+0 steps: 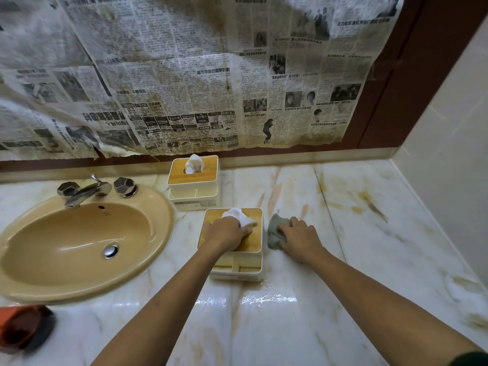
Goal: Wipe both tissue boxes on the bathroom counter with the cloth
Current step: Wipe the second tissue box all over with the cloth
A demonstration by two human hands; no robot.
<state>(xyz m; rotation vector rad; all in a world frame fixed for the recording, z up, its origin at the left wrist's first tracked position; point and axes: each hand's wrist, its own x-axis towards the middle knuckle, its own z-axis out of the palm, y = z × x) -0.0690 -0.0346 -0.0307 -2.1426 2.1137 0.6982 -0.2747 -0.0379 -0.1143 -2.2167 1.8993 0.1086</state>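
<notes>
1. State. We steady the near tissue box (237, 273) with the left hand (229, 233), which lies palm-down on the wooden lid (250, 243), fingers loosely extended, gripping nothing that we can see. The right hand (299, 237) is closed round the bunched cloth (274, 231), which rests on the counter (369, 233) just beside the box's 3 o'clock side; we cannot tell whether it touches the box. The far tissue box (208, 167) stands at 11 o'clock from the near one, apart from both hands.

2. Risks. The counter looks wet and glossy at 6 o'clock. We judge that a sideways push from the cloth could slide the box toward the sink (79, 233) at 9 o'clock if the left hand eases off. The left fingers lie against the protruding tissue (235, 213); a damp cloth or a dragged finger could soak or tear it.

3. Limits of view. The hand and forearm hide the box's 9 o'clock side and the left fingertips. The blurred red object (23, 326) at 7 o'clock is cut off, and we cannot identify it.
</notes>
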